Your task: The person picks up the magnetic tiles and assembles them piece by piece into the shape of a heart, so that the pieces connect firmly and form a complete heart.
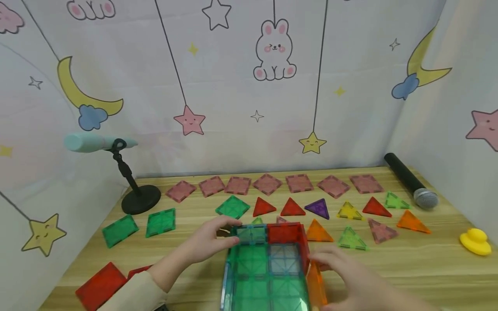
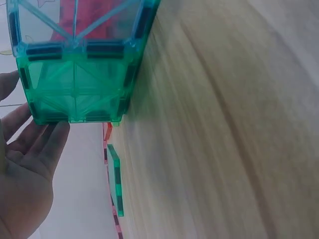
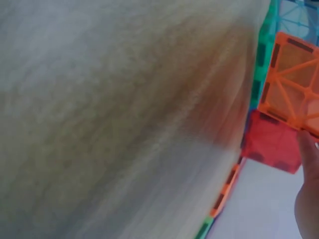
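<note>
A low open-topped box of magnetic tiles (image 1: 250, 276) stands in front of me, with a mostly green floor. Its walls include red tiles (image 1: 285, 233) at the far right corner and blue and green ones on the left. My left hand (image 1: 212, 244) holds the box's far left corner, thumb over the wall and fingers behind it. In the left wrist view, fingers lie against a green wall tile (image 2: 75, 89). Along the right side, my right hand (image 1: 350, 276) pinches an orange tile (image 1: 317, 285), tilted beside the box. A red wall tile (image 3: 274, 142) adjoins it in the right wrist view.
Pink square tiles (image 1: 299, 183) line the table's back, with several coloured triangles (image 1: 319, 231) before them. Green tiles (image 1: 161, 222) and red ones (image 1: 101, 286) lie left. A stand (image 1: 140, 198) holds a pale blue object; a microphone (image 1: 412, 181) and yellow duck (image 1: 475, 242) are right.
</note>
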The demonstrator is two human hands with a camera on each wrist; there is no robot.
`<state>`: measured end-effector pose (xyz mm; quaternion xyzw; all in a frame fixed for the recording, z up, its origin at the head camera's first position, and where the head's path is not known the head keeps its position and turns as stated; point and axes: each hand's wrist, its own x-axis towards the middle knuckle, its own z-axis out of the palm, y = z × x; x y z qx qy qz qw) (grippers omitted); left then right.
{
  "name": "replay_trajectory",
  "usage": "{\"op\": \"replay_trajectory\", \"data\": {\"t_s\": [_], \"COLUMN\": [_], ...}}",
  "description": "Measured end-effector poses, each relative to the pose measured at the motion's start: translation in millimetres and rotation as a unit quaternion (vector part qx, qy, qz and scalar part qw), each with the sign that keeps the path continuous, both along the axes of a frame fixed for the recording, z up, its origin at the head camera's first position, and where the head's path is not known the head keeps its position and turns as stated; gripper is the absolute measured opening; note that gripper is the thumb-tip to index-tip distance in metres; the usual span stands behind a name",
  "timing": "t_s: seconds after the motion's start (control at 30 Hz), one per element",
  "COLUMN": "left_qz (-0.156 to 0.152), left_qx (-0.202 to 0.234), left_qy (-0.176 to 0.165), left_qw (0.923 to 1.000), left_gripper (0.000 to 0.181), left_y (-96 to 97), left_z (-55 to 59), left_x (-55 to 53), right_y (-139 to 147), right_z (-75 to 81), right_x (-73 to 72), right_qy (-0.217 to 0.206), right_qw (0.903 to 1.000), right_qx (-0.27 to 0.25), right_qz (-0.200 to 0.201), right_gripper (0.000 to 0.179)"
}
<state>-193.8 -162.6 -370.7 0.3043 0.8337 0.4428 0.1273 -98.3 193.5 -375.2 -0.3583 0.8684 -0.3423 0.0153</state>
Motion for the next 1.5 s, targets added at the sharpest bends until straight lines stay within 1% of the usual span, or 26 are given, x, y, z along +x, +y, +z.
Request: {"op": "replay_trajectory", "data": {"t_s": [0.03,0.13,0.27,0.43,0.5,0.57,0.6,0.7,0.77,0.8,0.83,0.87,0.9,0.97,1.0,1.03,1.13,1.2,1.27,1.33,1.4,1.43,1.47,1.5], "left_qz": [0.002,0.006,0.009,0.0,-0.007,-0.003,0.006,0.061,0.098,0.109,0.11,0.103,0.094,0.071,0.064,0.064,0.09,0.116,0.128,0.134,0.138,0.138,0.136,0.14], "left_qx": [0.0,-0.001,-0.004,0.003,0.009,0.014,0.015,0.008,-0.016,-0.035,-0.054,-0.078,-0.106,-0.16,-0.177,-0.191,-0.223,-0.233,-0.25,-0.26,-0.266,-0.269,-0.269,-0.264], "left_qy": [0.001,0.004,0.005,-0.007,-0.018,-0.023,-0.019,0.002,0.022,0.031,0.035,0.043,0.051,0.071,0.081,0.089,0.104,0.101,0.095,0.089,0.083,0.08,0.078,0.07], "left_qw": [1.0,1.0,0.9999,1.0,0.9998,0.9996,0.9997,0.9981,0.9948,0.9929,0.9918,0.9907,0.9887,0.982,0.9787,0.9754,0.9651,0.9604,0.9551,0.9519,0.9505,0.9498,0.9504,0.9517], "left_gripper": [0.037,0.037,0.038,0.039,0.041,0.043,0.044,0.05,0.051,0.052,0.054,0.055,0.057,0.059,0.059,0.058,0.057,0.058,0.064,0.069,0.072,0.071,0.068,0.063], "left_y": [-1.1,-3.6,-4.6,-3.9,-3.8,-4.2,-4.8,-8.1,-11.7,-13.7,-15.6,-17.6,-19.5,-23.3,-25.5,-28.4,-38.8,-45.3,-50.6,-53.1,-53.6,-53.7,-54.0,-53.8], "left_z": [0.0,1.0,2.6,2.7,2.1,0.6,-0.6,-5.4,-10.7,-13.9,-17.1,-20.9,-24.3,-29.0,-30.4,-31.1,-30.0,-29.3,-29.7,-30.3,-30.2,-30.5,-30.6,-30.4], "left_x": [0.0,0.1,0.7,1.3,-0.3,-5.4,-9.5,-27.5,-41.1,-47.1,-52.5,-57.3,-60.8,-64.8,-65.7,-65.6,-61.7,-58.6,-56.2,-55.3,-55.2,-55.6,-55.9,-56.1], "right_y": [-1.2,-4.3,-6.3,-3.0,-1.1,0.6,1.3,3.4,4.4,4.5,4.7,4.8,5.0,5.6,6.1,6.8,10.0,12.1,13.7,14.1,13.9,13.8,13.8,13.8], "right_z": [-1.1,-3.3,-5.0,-6.7,-7.4,-7.9,-8.0,-7.5,-6.7,-6.5,-6.5,-6.5,-6.8,-7.6,-8.1,-8.2,-8.0,-7.2,-6.3,-5.4,-4.9,-4.7,-4.7,-4.7], "right_x": [-0.1,-0.2,-1.3,-3.5,-4.4,-5.6,-6.3,-8.4,-9.8,-10.7,-11.7,-12.8,-13.9,-16.2,-17.3,-18.2,-20.0,-20.9,-22.5,-24.0,-25.1,-25.4,-25.5,-25.5], "right_qy": [0.002,0.026,0.051,0.05,0.057,0.064,0.065,0.047,0.025,0.02,0.019,0.021,0.028,0.043,0.052,0.058,0.074,0.081,0.091,0.092,0.097,0.096,0.095,0.095], "right_qw": [1.0,0.9996,0.9986,0.9985,0.9979,0.9972,0.9968,0.9969,0.9968,0.9963,0.9953,0.9942,0.9928,0.9901,0.989,0.9879,0.9859,0.9848,0.9833,0.9831,0.983,0.9833,0.9839,0.9844], "right_qx": [-0.003,-0.003,-0.003,-0.01,-0.013,-0.017,-0.02,-0.032,-0.048,-0.059,-0.072,-0.084,-0.095,-0.115,-0.12,-0.125,-0.133,-0.139,-0.144,-0.146,-0.144,-0.142,-0.139,-0.137], "right_qz": [0.005,0.014,0.015,0.022,0.027,0.037,0.042,0.055,0.059,0.06,0.063,0.064,0.067,0.069,0.069,0.07,0.069,0.066,0.065,0.061,0.061,0.06,0.059,0.057], "right_gripper": [0.067,0.069,0.07,0.068,0.067,0.068,0.069,0.073,0.075,0.077,0.077,0.077,0.077,0.076,0.075,0.075,0.074,0.074,0.073,0.072,0.071,0.07,0.07,0.07]}}
